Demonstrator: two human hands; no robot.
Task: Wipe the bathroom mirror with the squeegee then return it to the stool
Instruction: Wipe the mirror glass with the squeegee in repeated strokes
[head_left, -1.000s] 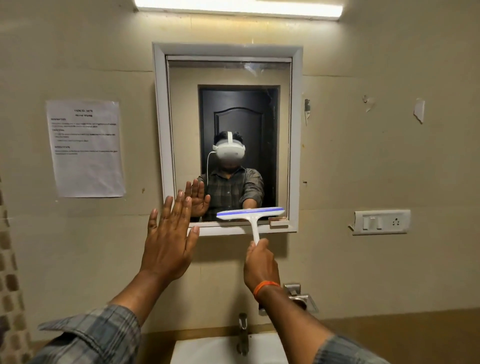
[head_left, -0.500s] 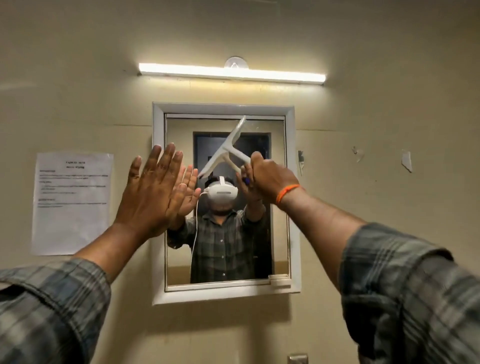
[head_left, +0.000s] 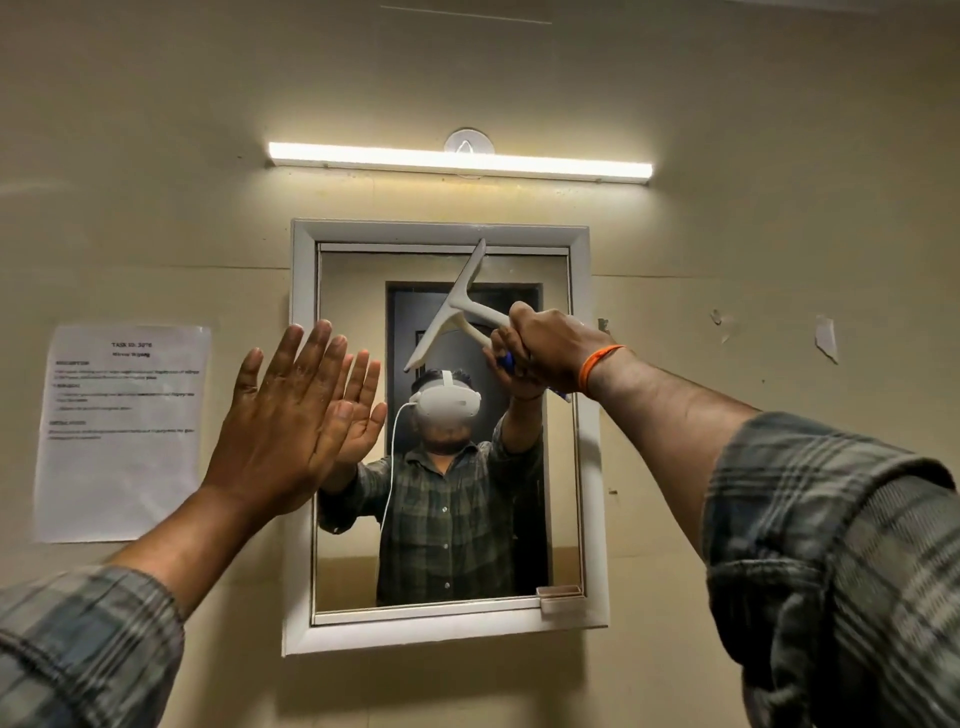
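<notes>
White plastic makes up the squeegee (head_left: 451, 312), a T-shaped tool with a long thin blade bar and a short handle; it looks light and stiff, easy to swing one-handed, with only the rubber edge likely to give. A bit of blue shows at the grip end. It is held up in front of the upper part of the mirror (head_left: 447, 530), tilted so the blade runs diagonally, its top end over the upper frame edge; whether the blade touches the glass I cannot tell. The right hand (head_left: 556, 348) is wrapped tightly round the handle, fingers curled, an orange band on the wrist. That is the sensible place to hold it, since the grip leaves the blade free and lets the wrist set the angle. Smooth plastic may slip if wet, so a full fist suits it. The left hand (head_left: 283, 415) is raised with fingers straight and spread, palm toward the mirror's left frame, holding nothing; contact with the frame is unclear. Around the mirror are a tube light (head_left: 457, 165) above and a printed sheet (head_left: 122, 431) on the wall to the left. No stool is in view
</notes>
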